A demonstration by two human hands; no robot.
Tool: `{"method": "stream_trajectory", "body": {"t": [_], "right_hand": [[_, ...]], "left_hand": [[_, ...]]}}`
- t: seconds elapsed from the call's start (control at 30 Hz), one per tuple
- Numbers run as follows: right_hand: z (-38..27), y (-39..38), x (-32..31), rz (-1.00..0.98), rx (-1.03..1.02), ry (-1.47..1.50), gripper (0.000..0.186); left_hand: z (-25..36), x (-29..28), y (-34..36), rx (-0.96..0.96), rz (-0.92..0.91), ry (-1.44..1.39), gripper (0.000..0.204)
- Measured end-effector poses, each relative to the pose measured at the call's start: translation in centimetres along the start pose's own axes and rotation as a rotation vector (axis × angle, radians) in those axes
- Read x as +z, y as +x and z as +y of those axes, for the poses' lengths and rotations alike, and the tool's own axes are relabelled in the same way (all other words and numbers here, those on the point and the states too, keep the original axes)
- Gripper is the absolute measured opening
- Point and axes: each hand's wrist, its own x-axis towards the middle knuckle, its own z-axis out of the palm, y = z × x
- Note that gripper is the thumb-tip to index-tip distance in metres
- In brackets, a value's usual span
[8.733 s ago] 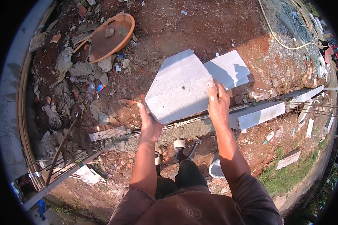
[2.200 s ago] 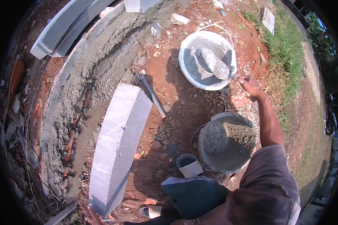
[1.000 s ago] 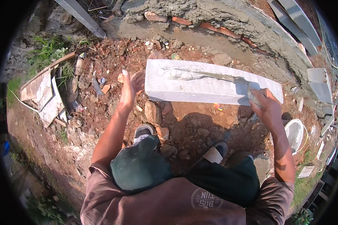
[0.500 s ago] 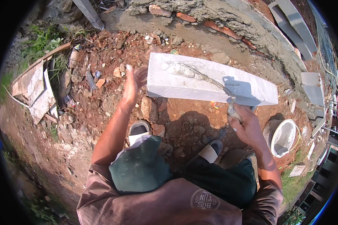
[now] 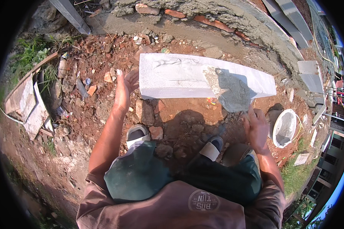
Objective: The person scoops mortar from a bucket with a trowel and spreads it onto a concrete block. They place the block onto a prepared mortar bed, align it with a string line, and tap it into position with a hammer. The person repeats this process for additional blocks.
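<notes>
My left hand (image 5: 125, 87) is at the left end of a long pale grey block (image 5: 172, 91), thumb raised and fingers stretched toward its end face. Whether those fingers press on it is hard to tell. Wet mortar (image 5: 179, 70) lies in a smeared strip along the block's upper face. In my right hand (image 5: 256, 124) is a trowel (image 5: 229, 89), its broad blade coated in grey mortar and lying across the block's near edge. The fingers close round its handle, which is mostly hidden.
A white bucket (image 5: 278, 129) with grey mortar inside stands to the right. Beyond the block runs a rough brick and mortar footing (image 5: 214, 23). Broken boards (image 5: 28, 105) lie at the left, and stones (image 5: 145, 110) litter the reddish soil by my feet.
My right hand has turned the trowel from edge-on to showing its broad face and moved slightly away from the block's edge. The mortar strip looks flatter. My left hand keeps its place beside the block.
</notes>
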Motion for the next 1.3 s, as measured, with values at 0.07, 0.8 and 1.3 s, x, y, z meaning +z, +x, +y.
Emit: {"method": "stream_trajectory", "body": {"t": [0.07,0.8,1.3], "right_hand": [[1.3,-1.0,0.1,0.012,0.093,0.009,0.044],[-10.6,5.8,-3.8,-0.420,-0.167,0.483,0.048],[-10.8,6.6,-0.2,-0.389,-0.279,0.291,0.049]], "left_hand": [[-0.3,-0.5,0.3,0.019,-0.037,-0.015,0.095],[-1.4,-1.3,0.5,0.027,-0.060,-0.062,0.096],[-1.9,-1.3,0.9,-0.011,-0.029,-0.106,0.093]]}}
